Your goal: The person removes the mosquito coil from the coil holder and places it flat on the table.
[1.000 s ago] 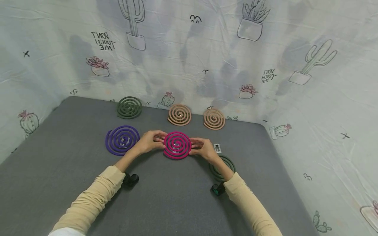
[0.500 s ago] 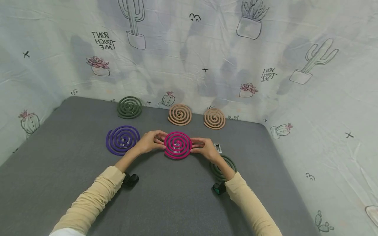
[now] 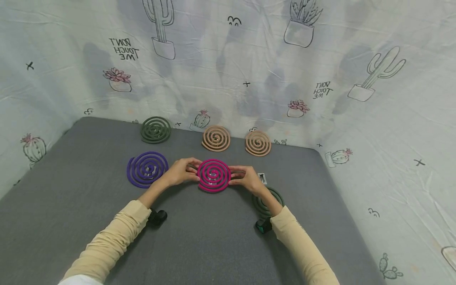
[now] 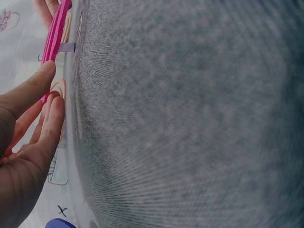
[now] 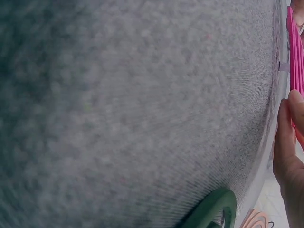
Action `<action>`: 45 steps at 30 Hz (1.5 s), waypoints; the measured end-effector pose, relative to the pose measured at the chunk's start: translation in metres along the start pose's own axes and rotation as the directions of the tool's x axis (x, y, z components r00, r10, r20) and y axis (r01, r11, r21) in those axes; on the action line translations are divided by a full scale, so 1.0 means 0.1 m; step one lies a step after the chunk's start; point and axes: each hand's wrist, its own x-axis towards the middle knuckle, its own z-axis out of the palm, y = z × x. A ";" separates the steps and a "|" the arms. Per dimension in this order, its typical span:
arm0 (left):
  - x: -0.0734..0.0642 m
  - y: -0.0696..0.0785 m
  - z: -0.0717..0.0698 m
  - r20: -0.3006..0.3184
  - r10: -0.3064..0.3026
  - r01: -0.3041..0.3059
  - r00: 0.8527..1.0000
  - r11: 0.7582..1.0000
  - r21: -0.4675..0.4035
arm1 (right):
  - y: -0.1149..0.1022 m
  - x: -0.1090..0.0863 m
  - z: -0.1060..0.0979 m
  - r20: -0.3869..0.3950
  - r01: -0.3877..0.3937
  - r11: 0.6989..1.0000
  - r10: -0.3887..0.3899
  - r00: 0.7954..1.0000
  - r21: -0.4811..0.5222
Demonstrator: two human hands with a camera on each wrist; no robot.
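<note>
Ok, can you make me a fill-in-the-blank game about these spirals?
1. Between the left hand and right hand, the held spiral is ____.
2. The purple spiral lies nearer the ____ hand.
3. I can count ____ green spirals.

Missing words: pink; left; two.

In the head view, we are seeing the right forearm point(image 3: 269, 200) hiding part of a green spiral point(image 3: 261, 207); in the left-wrist view, we are losing one end of the pink spiral point(image 4: 55, 35) and most of a purple spiral point(image 4: 59, 223) past the edges, while the right-wrist view is cropping the right hand point(image 5: 289, 154).
</note>
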 end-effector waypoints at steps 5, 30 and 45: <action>0.00 0.01 0.00 -0.010 -0.015 0.015 1.000 0.999 -0.040 | 0.01 0.02 0.00 -0.006 0.001 1.000 -0.001 1.000 0.003; 0.03 0.07 0.00 -0.016 -0.086 0.084 0.996 0.993 -0.088 | 0.03 -0.01 -0.04 -0.003 -0.033 0.997 0.034 0.999 0.070; 0.03 0.05 0.00 -0.025 -0.088 0.086 0.996 0.993 -0.086 | 0.01 -0.01 -0.04 -0.019 -0.017 0.999 0.017 1.000 0.042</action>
